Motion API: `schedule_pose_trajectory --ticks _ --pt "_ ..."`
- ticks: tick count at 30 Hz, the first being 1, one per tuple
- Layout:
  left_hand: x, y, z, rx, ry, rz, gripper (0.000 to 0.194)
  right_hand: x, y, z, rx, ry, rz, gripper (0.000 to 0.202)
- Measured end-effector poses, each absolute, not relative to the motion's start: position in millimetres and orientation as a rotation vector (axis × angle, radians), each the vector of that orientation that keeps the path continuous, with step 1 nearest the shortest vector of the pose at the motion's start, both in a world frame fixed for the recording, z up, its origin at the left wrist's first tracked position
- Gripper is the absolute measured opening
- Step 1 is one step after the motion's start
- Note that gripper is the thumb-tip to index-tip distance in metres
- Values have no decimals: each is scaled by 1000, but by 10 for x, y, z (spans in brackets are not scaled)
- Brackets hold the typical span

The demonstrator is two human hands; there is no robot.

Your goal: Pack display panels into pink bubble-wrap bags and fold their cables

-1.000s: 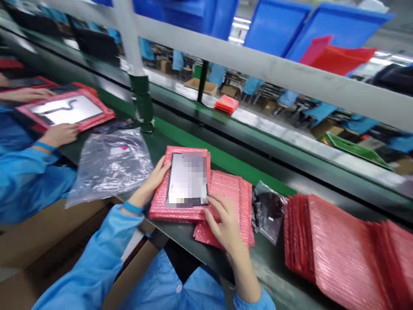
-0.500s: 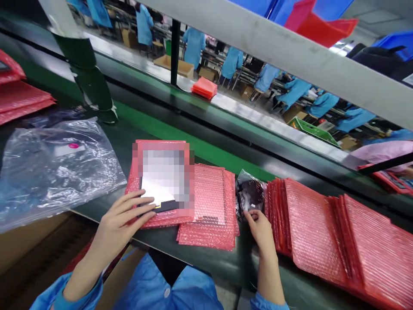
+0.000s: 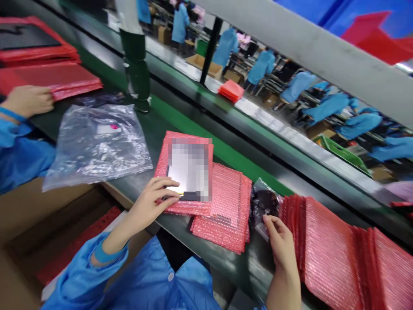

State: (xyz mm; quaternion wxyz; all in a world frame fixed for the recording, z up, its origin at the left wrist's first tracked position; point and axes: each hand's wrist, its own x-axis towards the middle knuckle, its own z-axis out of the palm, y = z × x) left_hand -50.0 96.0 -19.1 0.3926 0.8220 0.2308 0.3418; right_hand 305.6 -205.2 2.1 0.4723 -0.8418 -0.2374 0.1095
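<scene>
A flat screen panel (image 3: 174, 172), white with a dark strip at its lower edge and partly blurred, lies on a stack of pink bubble-wrap pouches (image 3: 161, 168). My left hand (image 3: 158, 196) rests with spread fingers on the panel's lower left corner. To the right, more bubble pouches (image 3: 226, 196) lie flat, partly under that stack. My right hand (image 3: 280, 234) pinches the near edge of a small clear plastic bag (image 3: 263, 202) holding dark parts, between thumb and fingertips. The bag lies on the dark green work surface.
Upright pink bubble pouches (image 3: 329, 245) fill the right side. A large clear plastic bag (image 3: 100, 150) lies at left, near another person's hand (image 3: 32, 101) on a red pouch pile (image 3: 58, 75). A cardboard box (image 3: 22, 241) stands lower left. A grey beam (image 3: 290, 47) crosses above.
The view has swung left, so the surroundings appear shifted right, and another person's arm has come into sight at left. My hands keep their places at the panel and the small bag.
</scene>
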Motion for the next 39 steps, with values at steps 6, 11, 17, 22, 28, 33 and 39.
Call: schedule_pose_trajectory --ticks 6,11,17,22,28,33,39 --pt "-398 954 -291 1838 582 1010 17 2648 -1060 381 -1592 -739 656 52" --pt "-363 907 -388 1720 597 1131 25 2093 -134 601 -1461 -1188 1085 51" --pt "-359 896 -383 1696 589 1133 27 1926 371 629 -1531 -1532 1363 54" --pt "-356 911 -404 1699 583 1135 26 1956 414 599 -1631 -1564 1415 56" --pt "-355 912 -438 1707 566 1156 27 1923 426 612 -1662 -1567 1434 58" --pt "-358 910 -422 1707 580 1144 26 1927 448 635 -1668 -1588 1457 57" --pt "-385 915 -376 1797 582 1123 30 1895 411 647 -1726 -1679 1366 46"
